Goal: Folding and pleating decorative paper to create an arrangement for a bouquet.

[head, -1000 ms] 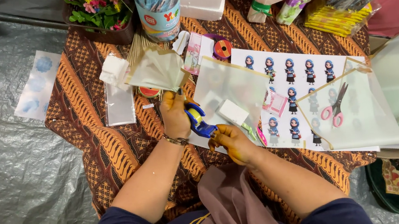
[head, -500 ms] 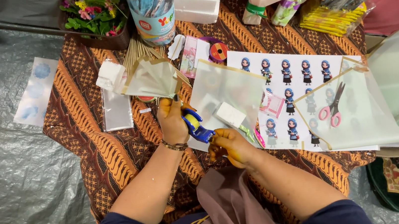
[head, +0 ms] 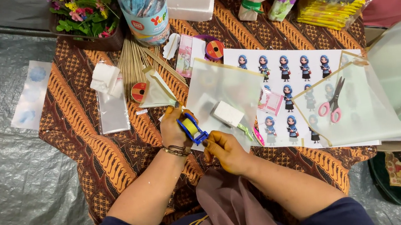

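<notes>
- The left hand (head: pixel 176 128) grips a blue tape dispenser (head: pixel 192 128) with a yellow roll, just above the patterned cloth (head: pixel 88 140).
- The right hand (head: pixel 225 150) pinches at the dispenser's lower end, fingers closed.
- A translucent sheet (head: pixel 223 87) and a white block (head: pixel 228 114) lie just beside them.
- Pink scissors (head: pixel 331 102) lie well apart to the right.

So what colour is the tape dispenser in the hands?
Blue, with a yellow roll; tape dispenser, clearest in the head view.

Left of your left hand (head: pixel 174 128) the batik cloth (head: pixel 82 136) lies open; ahead, translucent sheets (head: pixel 223 87), skewers (head: pixel 137 64) and a jar (head: pixel 144 11) crowd you.
</notes>
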